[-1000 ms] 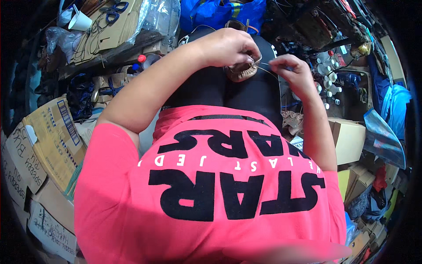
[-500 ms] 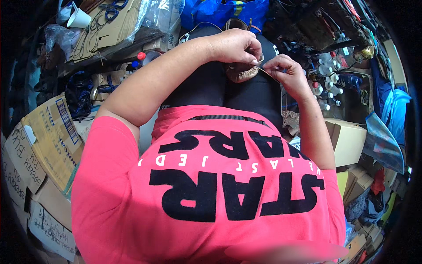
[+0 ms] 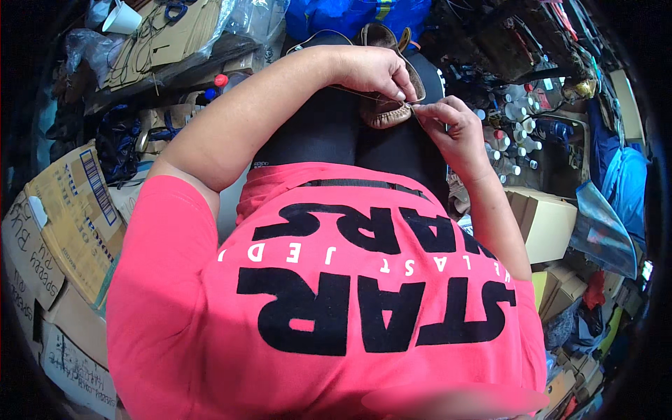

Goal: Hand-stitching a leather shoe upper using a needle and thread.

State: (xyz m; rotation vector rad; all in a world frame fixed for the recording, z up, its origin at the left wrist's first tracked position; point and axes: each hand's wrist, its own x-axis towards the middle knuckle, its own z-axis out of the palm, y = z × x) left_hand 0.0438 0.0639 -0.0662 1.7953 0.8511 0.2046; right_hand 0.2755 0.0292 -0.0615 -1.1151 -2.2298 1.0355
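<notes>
A brown leather shoe (image 3: 387,113) lies on my lap over black trousers (image 3: 329,133). My left hand (image 3: 374,70) grips it from above, fingers curled over the upper edge. My right hand (image 3: 451,129) is just right of the shoe. Its thumb and forefinger pinch a thin needle (image 3: 414,107) at the shoe's seam. The two hands almost touch there. The thread is too thin to make out. My pink shirt (image 3: 336,294) fills the lower half of the view.
Stacked cardboard boxes (image 3: 63,210) stand at the left and another box (image 3: 553,220) at the right. Several small white bottles (image 3: 511,133) crowd the right side. A blue bag (image 3: 336,14) and a white cup (image 3: 122,17) lie at the top.
My right hand has come back left from an outstretched pull and now sits against the shoe's seam. My left hand keeps its hold on the shoe.
</notes>
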